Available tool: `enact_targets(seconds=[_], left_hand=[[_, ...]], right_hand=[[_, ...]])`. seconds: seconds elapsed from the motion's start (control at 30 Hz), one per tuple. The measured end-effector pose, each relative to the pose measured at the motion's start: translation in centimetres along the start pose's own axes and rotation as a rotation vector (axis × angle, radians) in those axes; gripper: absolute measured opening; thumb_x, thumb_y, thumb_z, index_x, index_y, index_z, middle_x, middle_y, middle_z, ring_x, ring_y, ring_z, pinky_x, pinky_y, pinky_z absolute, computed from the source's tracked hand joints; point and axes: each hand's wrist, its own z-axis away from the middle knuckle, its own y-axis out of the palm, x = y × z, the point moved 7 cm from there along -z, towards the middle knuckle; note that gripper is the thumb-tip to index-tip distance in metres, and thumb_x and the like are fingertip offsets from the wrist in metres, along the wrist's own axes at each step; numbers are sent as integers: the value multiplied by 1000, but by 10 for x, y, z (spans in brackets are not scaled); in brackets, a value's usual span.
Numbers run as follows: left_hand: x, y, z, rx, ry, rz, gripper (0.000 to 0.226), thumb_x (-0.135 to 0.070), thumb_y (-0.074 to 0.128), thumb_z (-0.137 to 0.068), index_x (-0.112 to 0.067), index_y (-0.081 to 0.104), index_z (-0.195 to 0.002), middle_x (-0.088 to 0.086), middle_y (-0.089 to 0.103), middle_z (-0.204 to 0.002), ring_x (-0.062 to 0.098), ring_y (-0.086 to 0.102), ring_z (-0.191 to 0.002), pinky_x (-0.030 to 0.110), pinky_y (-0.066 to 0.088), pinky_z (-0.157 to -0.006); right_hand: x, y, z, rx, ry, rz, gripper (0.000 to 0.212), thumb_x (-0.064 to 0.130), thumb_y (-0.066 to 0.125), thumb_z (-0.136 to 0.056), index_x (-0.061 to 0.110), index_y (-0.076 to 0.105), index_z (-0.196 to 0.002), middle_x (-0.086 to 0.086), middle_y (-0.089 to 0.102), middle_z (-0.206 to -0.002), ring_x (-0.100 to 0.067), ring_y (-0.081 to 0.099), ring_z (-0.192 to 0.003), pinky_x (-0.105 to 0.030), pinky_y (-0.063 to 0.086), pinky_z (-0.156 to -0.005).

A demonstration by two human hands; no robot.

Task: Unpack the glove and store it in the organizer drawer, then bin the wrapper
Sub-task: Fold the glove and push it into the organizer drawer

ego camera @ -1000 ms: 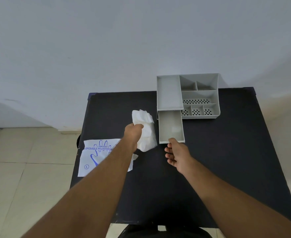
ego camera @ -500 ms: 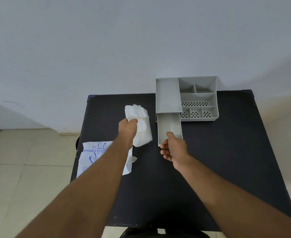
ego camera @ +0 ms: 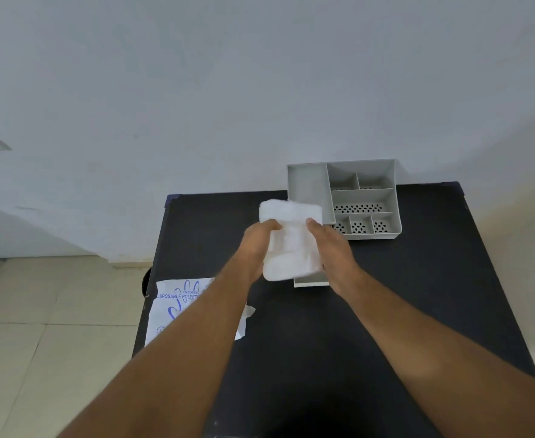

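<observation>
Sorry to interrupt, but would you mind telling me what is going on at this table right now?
A person holds a folded white glove between the left hand and right hand, above the pulled-out drawer of a grey organizer on the black table. The glove is not in the drawer yet. Its printed wrapper lies at the table's left edge, not yet binned.

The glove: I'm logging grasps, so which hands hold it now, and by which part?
Both. The left hand grips the folded glove at its left edge, the right hand at its right edge, above the open drawer.
</observation>
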Motion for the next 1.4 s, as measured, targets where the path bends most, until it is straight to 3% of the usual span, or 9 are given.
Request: enact_targets(seconds=[0.13,0.33,0.6,0.77,1.0,1.1,1.2,1.3,1.4], left_hand=[[-1,6,-6,36,102,-7,29,-19,66,-90,-11,65,-118,13,74,-108,31,72,-98,48,59,-85],[6,7,-13,86,122,-28,27,-10,66,-93,-9,64,-120,13,72,-113,30,72,-100,47,60,-83],[4,26,-18,1,209,-401,45,-24,76,-87,-21,53,-126,-4,61,-107,16,63,-91,25,53,-63],[15,27,-25,17,183,-464,44,-16,74,-89,-16,57,-129,5,66,-121,22,65,-100,42,58,-86],[20,21,-31,-41,189,-515,18,-27,81,-82,-21,67,-91,-1,73,-95,20,72,-85,38,62,-75],[25,22,-30,27,104,-442,14,-26,75,-88,-17,69,-96,6,75,-101,21,74,-87,40,62,-74],[30,29,-24,172,1,-305,19,-12,65,-94,-14,64,-113,6,72,-108,22,72,-94,36,61,-70],[31,38,-21,309,-28,-207,37,-5,67,-90,-20,58,-122,5,69,-117,25,69,-105,42,60,-83],[25,46,-21,303,161,-453,62,-17,87,-74,-30,50,-123,-5,64,-116,14,65,-103,36,59,-83]], right_hand=[[4,-16,-4,-120,-110,172,19,30,63,-95,19,63,-110,-3,71,-105,-17,67,-89,-30,55,-70],[3,-26,-10,-192,-228,364,49,30,72,-86,23,53,-130,4,64,-110,-18,64,-96,-37,56,-82],[-2,-43,-14,-259,-208,372,45,34,75,-83,21,58,-122,3,65,-107,-19,66,-92,-38,58,-78],[-13,-50,-18,-263,-132,345,28,47,67,-86,25,61,-103,2,70,-100,-17,68,-86,-41,59,-77],[-26,-52,-23,-235,-59,353,31,44,74,-81,24,66,-104,3,72,-95,-21,71,-87,-42,61,-76],[-28,-54,-21,-246,-16,340,40,51,77,-76,23,69,-103,2,73,-94,-20,71,-84,-42,61,-77],[-26,-53,-20,-231,-6,354,50,59,80,-67,24,67,-101,3,73,-94,-21,71,-85,-44,61,-78],[-23,-48,-19,-171,-9,305,61,73,68,-66,26,67,-104,2,73,-98,-22,72,-88,-47,61,-80],[-21,-45,-17,-138,7,259,72,85,42,-72,29,67,-109,1,72,-105,-24,70,-95,-49,59,-85]])
